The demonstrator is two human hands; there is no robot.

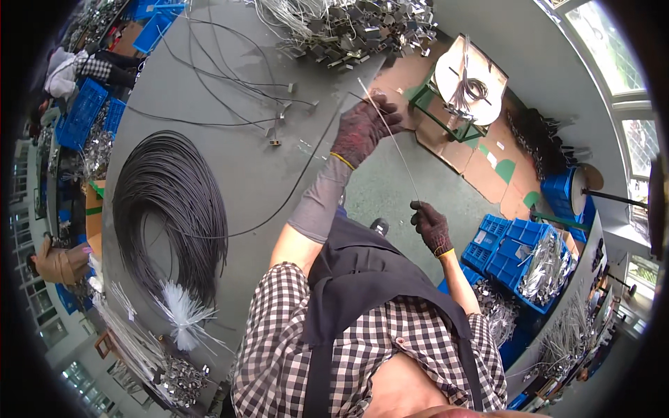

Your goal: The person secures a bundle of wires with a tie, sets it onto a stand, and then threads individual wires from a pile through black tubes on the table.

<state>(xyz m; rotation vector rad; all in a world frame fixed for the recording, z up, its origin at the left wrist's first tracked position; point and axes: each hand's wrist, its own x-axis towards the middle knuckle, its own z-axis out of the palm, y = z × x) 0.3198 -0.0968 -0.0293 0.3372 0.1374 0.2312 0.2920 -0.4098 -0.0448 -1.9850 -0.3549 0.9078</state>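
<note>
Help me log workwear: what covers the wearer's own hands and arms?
Left hand and right hand: dark gloves with reddish patches, yellow cuff edges. Left forearm: grey sleeve, stopping below the elbow. Right forearm: bare. Checked shirt sleeves above.

Rough, matt knitted cloth on left glove (361,128) and right glove (432,228); smooth, faintly glossy finish on thin strand (402,155) between. At left, smooth plastic-looking skin of black coil (191,182) — softly shining. Far, shiny metal in heaped pieces (359,31); at right, plastic of blue crates (503,261) — quite glossy.
</note>
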